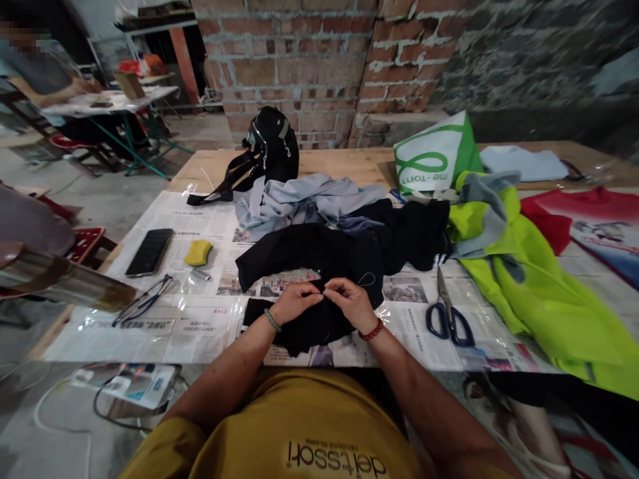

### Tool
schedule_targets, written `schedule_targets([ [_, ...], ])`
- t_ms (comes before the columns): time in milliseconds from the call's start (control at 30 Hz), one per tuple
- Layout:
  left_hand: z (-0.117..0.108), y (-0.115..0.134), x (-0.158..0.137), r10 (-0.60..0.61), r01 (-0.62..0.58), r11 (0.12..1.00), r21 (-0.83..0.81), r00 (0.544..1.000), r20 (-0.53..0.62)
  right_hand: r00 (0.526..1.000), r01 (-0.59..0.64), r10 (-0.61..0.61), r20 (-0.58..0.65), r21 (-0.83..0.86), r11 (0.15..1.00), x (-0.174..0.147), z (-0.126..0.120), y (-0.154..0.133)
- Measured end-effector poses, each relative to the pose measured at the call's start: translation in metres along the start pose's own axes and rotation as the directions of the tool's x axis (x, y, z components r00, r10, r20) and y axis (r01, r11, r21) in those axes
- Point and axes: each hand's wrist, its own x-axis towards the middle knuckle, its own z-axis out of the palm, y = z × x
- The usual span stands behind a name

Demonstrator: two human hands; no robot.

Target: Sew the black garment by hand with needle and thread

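A black garment [319, 326] lies bunched on the newspaper in front of me, one dark sleeve-like part curving away to the left. My left hand [294, 303] pinches its cloth between thumb and fingertips. Close beside it, my right hand [352, 303] is closed at the same spot, fingertips nearly meeting the left ones. A thin pale loop of thread [368, 278] shows against the black cloth just beyond the right hand. Whether a needle sits between the fingertips is too small to tell. Dark-handled scissors [446, 316] rest to the right, blades pointing away.
Grey cloth [304, 199] and a black backpack [274, 146] sit behind; a yellow-green jacket [544, 286] covers the right. Leftward are a phone [150, 252], yellow sponge [198, 253], glasses [144, 301] and a tilted metal flask [64, 279]. A green-white bag [434, 156] stands at the back.
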Motion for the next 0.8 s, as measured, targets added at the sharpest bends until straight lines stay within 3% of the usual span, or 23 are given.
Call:
schedule_targets([
  [133,0.0,0.001,-0.001,0.003,-0.003,1.0,-0.011,1.0,-0.016,1.0,-0.009,0.009,0.024,-0.003,1.0,0.002,-0.004,-0.006],
  [267,-0.004,0.006,-0.001,0.014,-0.015,1.0,-0.022,0.999,-0.04,0.995,0.048,-0.051,-0.088,-0.036,0.998,0.003,-0.005,-0.018],
  [367,-0.009,0.007,-0.002,0.069,-0.067,0.997,0.033,0.995,-0.068,0.989,0.059,-0.067,-0.133,-0.066,0.996,0.0,0.004,-0.022],
  [467,-0.012,0.008,-0.003,0.099,-0.095,0.993,0.064,0.993,-0.063,0.993,0.049,-0.057,-0.101,-0.079,0.996,-0.001,0.014,-0.02],
  [567,-0.013,0.009,-0.004,0.105,-0.1,0.993,0.059,0.992,-0.072,0.99,0.0,0.006,-0.142,0.042,0.999,0.005,0.014,-0.019],
  [700,-0.013,0.011,-0.005,0.08,-0.08,0.997,0.0,0.991,-0.108,0.938,0.029,0.096,-0.334,0.348,0.937,0.022,-0.002,-0.027],
  [800,-0.013,0.011,-0.005,0.02,-0.026,0.997,-0.068,0.995,-0.097,0.942,0.047,0.096,-0.323,0.406,0.912,0.028,-0.012,-0.038],
])
